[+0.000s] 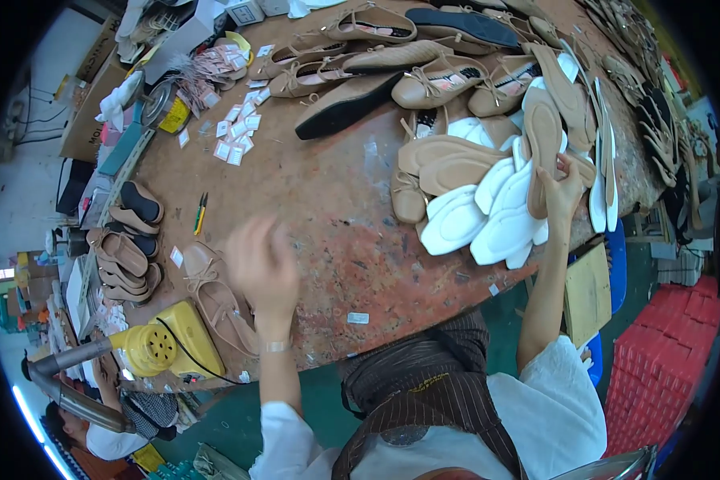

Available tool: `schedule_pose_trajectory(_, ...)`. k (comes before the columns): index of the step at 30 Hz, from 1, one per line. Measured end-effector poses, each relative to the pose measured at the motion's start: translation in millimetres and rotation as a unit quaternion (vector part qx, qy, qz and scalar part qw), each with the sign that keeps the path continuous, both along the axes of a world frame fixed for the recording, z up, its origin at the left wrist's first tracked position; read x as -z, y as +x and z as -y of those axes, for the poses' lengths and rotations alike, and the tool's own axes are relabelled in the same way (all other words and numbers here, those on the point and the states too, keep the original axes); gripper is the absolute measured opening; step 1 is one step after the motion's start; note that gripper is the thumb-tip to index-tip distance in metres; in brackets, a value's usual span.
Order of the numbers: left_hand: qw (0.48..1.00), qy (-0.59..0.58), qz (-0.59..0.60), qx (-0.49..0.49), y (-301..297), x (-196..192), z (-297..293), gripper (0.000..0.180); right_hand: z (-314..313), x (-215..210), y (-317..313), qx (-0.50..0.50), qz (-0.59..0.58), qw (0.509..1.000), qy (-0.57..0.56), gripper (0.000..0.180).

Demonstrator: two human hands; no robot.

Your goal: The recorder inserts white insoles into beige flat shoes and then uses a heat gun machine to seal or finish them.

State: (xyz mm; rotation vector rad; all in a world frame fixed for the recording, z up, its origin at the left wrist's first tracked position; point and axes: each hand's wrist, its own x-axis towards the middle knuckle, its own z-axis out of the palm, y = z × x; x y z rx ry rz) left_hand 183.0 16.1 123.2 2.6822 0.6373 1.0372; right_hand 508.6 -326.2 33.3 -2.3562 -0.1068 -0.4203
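My right hand (562,188) grips the edge of a tan insole (539,128) and holds it tilted up over a pile. That pile has white insole pieces (508,228) and more tan insoles (460,170) lying across one another. Smeared by motion, my left hand (266,264) is above the table's near left part, and its fingers cannot be made out. Beside it, partly covered by the hand and wrist, lie beige flat shoes (220,308). A tan bow flat (409,196) sits at the left edge of the insole pile.
Rows of tan flats (436,84) line the worn table's (336,192) far side. Small white labels (236,132) and a yellow-green cutter (201,214) lie left. A yellow blower (156,348) stands at the near left corner. Red boxes (664,352) are stacked at right; a person (116,440) is lower left.
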Motion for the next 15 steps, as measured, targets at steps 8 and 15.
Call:
schedule_pose_trajectory(8, 0.98, 0.016, -0.173, 0.093, 236.2, 63.0, -72.8, 0.048, -17.8, -24.0, -19.0, -0.171, -0.21, 0.91, 0.314, 0.043)
schedule_pose_trajectory(15, 0.972, -0.175, -0.142, 0.063, 187.4, 61.2, -59.1, 0.044, -25.8, -70.0, -39.1, -0.34, -0.295, 0.797, 0.402, 0.042)
